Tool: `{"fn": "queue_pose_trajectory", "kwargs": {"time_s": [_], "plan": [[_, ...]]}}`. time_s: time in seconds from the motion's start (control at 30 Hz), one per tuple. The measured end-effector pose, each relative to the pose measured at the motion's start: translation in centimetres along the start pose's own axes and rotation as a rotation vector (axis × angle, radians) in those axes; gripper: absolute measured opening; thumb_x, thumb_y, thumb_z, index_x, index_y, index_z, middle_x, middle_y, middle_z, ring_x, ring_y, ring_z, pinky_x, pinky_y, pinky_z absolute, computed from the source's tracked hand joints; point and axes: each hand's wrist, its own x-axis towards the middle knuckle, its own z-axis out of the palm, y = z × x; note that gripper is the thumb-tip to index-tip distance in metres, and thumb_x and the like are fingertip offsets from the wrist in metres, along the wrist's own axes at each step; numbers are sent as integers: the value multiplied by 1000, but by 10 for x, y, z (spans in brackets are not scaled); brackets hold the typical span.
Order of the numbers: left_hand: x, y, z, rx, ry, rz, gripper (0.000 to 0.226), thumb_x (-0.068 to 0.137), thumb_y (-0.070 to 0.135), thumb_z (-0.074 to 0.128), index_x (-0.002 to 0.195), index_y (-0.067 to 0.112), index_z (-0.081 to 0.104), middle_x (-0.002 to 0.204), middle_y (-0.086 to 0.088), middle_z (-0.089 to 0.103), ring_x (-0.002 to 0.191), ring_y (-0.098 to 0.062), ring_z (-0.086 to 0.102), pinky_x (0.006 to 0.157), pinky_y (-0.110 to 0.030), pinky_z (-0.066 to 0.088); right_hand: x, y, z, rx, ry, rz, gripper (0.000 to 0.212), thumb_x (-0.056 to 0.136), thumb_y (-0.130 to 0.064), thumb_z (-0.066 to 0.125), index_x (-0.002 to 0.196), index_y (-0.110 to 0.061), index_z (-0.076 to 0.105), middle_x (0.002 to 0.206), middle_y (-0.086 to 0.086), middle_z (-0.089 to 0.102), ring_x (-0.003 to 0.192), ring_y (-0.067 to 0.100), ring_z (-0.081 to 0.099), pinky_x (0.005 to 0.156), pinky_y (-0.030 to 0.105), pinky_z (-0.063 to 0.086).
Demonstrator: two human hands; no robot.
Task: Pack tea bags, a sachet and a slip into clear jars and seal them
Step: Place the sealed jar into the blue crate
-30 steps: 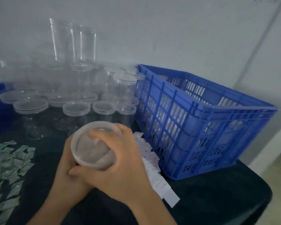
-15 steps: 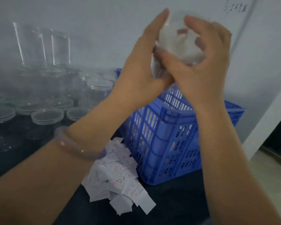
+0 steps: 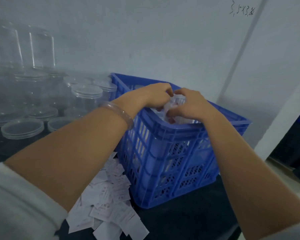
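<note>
Jar: clear jar (image 3: 176, 101), blurred, held between both grips at the mouth of the crate, its lower part below the rim; pale contents with reddish marks, not legible.
Left grip: left grip (image 3: 157, 94) has its fingers curled over the jar's left side and holds it.
Right grip: right grip (image 3: 191, 105) has fingers and thumb curled round the jar's right side and holds it; the fingertips of the two grips nearly meet over the top.
Crate: blue slotted crate (image 3: 180, 131) directly beneath both grips, standing on the table (image 3: 180, 222).
Slips: heap of white printed slips (image 3: 111, 196) below the left grip and nearer the person, against the foot of the crate.
Empty jars: stacked lidded jars (image 3: 87, 97) left of the left grip, by the wall.
Loose lids: clear lids (image 3: 22, 128) further left, lower.
Bracelet: clear bangle (image 3: 119, 112) on the wrist just behind the left grip.
Sleeve: pale sleeve (image 3: 16, 205) pushed up the left forearm.
Wall: handwriting (image 3: 242, 10) above and right of the grips.
</note>
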Motion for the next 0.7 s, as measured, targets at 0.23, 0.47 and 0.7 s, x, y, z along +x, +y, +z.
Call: {"fn": "queue_pose_trajectory", "kwargs": {"time_s": [0.23,0.47,0.7], "plan": [[31,5,17,316,-250,-45,46,95,1,38,136,17,51,128,-8,57,102,-22,59,71,-30,47,35,22,8,-348,-324,124,91,67,-52,77,147,-41,34,152,-4,36,136,27,35,106,46,39],[43,-4,18,476,-419,-69,41,100,10,38,136,24,53,136,1,54,118,-22,57,82,-32,48,47,17,19,-401,-761,136,58,87,-37,67,135,-42,34,130,-7,42,110,24,49,80,36,49],[58,-12,23,585,-590,-168,33,101,23,43,129,19,58,131,-4,59,115,-25,60,106,-46,41,53,11,39,-638,-891,40,58,90,-27,67,139,-28,35,123,3,51,99,22,61,80,31,54]]}}
